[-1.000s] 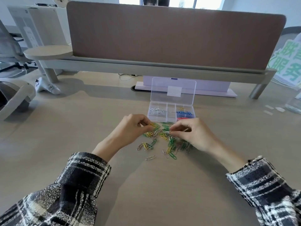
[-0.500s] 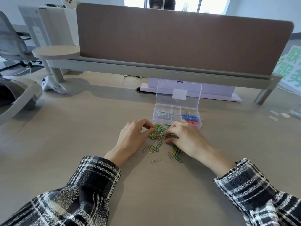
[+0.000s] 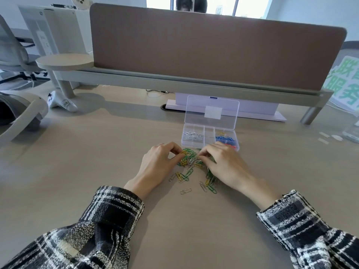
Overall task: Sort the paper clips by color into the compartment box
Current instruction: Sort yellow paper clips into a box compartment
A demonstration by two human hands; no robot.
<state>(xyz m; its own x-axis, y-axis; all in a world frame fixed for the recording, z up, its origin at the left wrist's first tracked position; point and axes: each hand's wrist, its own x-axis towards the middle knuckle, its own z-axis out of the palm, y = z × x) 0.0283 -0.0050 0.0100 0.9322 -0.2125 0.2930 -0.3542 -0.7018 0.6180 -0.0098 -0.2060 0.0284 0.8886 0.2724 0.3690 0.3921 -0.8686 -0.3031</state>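
- The left hand stays at the left edge of the pile, where it was a second ago. Its grip is narrow, with thumb and forefinger pinched on a yellow clip at the pile's far left corner.
- The pile of clips, a mix of green, yellow and silver, lies on the desk between the two hands and just in front of the box. A few strays lie nearer the person.
- The right hand has sunk from the raised pinch of a second ago. It now covers the right part of the pile, with its fingers curled down into the clips. I cannot tell whether its grip holds one.
- The compartment box stands open with its lid upright. Silver clips fill a left compartment, and blue clips and red clips sit at the right.
- Nothing seems to have reached the box in this last second, so the hands are most likely still picking. The green and yellow clips remain largely unsorted.
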